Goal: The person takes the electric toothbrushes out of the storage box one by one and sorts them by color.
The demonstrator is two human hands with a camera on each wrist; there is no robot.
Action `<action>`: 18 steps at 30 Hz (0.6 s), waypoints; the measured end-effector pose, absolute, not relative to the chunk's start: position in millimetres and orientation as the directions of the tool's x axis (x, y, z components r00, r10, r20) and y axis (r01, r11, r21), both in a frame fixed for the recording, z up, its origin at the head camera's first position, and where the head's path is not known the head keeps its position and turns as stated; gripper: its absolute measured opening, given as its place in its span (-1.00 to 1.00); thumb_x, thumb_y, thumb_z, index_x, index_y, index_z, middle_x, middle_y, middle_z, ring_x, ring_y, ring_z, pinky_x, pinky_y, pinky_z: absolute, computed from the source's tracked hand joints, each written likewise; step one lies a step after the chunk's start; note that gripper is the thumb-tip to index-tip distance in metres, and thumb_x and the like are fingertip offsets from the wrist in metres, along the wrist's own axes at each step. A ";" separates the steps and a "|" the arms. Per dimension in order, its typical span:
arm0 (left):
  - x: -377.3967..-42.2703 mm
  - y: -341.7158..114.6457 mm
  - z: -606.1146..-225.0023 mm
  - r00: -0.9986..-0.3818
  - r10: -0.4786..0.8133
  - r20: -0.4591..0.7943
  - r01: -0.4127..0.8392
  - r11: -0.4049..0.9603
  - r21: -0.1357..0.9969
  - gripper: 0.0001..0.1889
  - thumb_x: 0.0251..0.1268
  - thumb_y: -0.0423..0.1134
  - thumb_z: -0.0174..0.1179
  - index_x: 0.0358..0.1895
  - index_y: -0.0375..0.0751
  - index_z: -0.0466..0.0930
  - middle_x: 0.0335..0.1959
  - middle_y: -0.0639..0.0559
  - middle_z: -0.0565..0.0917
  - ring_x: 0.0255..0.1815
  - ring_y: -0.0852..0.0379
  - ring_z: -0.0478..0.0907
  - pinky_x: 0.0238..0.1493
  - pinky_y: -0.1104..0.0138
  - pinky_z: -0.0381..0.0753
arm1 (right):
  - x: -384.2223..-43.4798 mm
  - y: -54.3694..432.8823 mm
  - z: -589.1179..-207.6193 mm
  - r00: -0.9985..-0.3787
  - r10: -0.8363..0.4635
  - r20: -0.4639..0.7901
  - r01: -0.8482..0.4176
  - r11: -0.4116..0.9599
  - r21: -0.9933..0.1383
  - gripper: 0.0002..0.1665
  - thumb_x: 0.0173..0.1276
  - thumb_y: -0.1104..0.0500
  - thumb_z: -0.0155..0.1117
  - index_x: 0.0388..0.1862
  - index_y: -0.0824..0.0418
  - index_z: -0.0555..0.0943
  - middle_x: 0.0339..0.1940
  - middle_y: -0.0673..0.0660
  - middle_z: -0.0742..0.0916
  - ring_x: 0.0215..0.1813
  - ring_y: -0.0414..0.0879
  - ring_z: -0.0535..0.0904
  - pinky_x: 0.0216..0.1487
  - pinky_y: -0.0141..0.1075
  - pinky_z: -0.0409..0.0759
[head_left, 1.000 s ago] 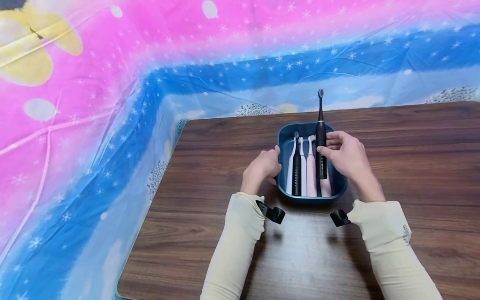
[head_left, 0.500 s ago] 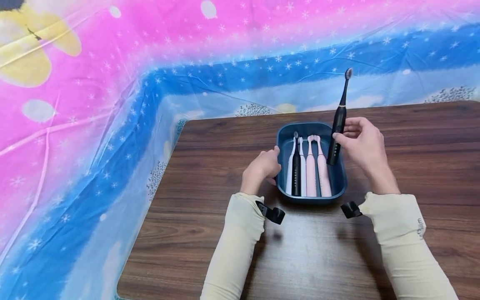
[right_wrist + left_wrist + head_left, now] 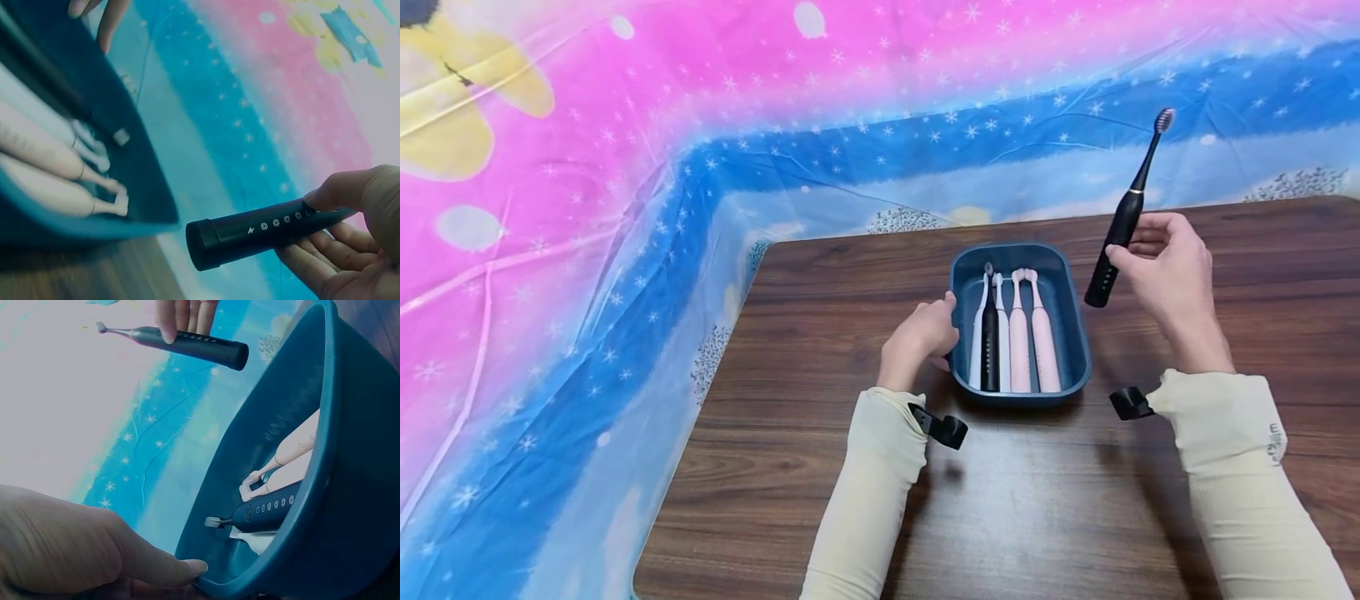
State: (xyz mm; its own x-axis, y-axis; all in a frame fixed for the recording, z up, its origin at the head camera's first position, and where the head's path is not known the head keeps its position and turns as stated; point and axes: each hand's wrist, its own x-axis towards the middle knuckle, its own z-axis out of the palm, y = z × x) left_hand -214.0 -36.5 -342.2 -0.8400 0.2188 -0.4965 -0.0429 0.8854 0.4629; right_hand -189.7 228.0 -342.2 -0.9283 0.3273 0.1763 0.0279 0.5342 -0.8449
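A black electric toothbrush (image 3: 1122, 229) is pinched between the thumb and fingers of my right hand (image 3: 1172, 267), tilted with its brush head up and to the right. It is in the air, just right of the dark blue bin (image 3: 1078, 333). My left hand (image 3: 921, 337) grips the bin's left wall, its thumb (image 3: 194, 567) at the rim. Inside the bin lie another black toothbrush (image 3: 990, 350), white toothbrushes (image 3: 1003, 358) and two pink toothbrushes (image 3: 1019, 350), side by side with heads toward the far end. The left hand's fingers are mostly hidden behind the bin.
The bin stands on a dark wood table (image 3: 790, 400). Behind and to the left of the table hangs a pink and blue patterned cloth (image 3: 820, 142). A black wrist strap (image 3: 943, 427) sticks out from the left sleeve, and another (image 3: 1129, 403) from the right.
My right hand has lifted the black toothbrush out of the bin and carried it up and right, past the right wall. The toothbrush now tilts more. My left hand stays on the bin.
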 end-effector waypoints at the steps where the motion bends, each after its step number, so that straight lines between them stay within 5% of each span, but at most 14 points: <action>1: -214.0 -36.6 -342.1 -0.840 0.219 -0.495 -0.041 0.886 0.463 -0.32 0.50 -0.30 -0.10 0.56 0.01 -0.20 0.52 -0.14 0.09 -0.38 0.00 0.69 -0.17 0.22 0.71 | -190.3 229.7 -344.3 -0.926 0.333 0.178 0.032 0.539 -0.841 -0.37 0.34 -0.03 0.20 0.30 0.21 0.36 0.08 0.10 0.59 -0.12 -0.46 0.47 -0.05 -0.51 0.49; 18: -214.5 -35.3 -344.2 -0.850 0.215 -0.480 -0.027 0.894 0.447 -0.31 0.49 -0.31 -0.07 0.56 -0.01 -0.18 0.49 -0.15 0.16 -0.47 0.07 0.65 -0.20 0.24 0.72 | -201.3 242.1 -373.8 -0.912 0.363 0.189 0.041 0.541 -0.840 -0.41 0.36 0.00 0.16 0.29 0.18 0.31 0.11 0.17 0.55 0.14 0.04 0.57 0.21 -0.13 0.54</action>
State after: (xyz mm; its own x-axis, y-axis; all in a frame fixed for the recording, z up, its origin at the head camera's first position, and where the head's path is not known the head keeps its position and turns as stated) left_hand -214.5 -35.3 -344.2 -0.8503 0.2149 -0.4805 -0.0268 0.8940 0.4473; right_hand -201.3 242.1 -373.8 -0.9123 0.3633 0.1889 0.0414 0.5408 -0.8401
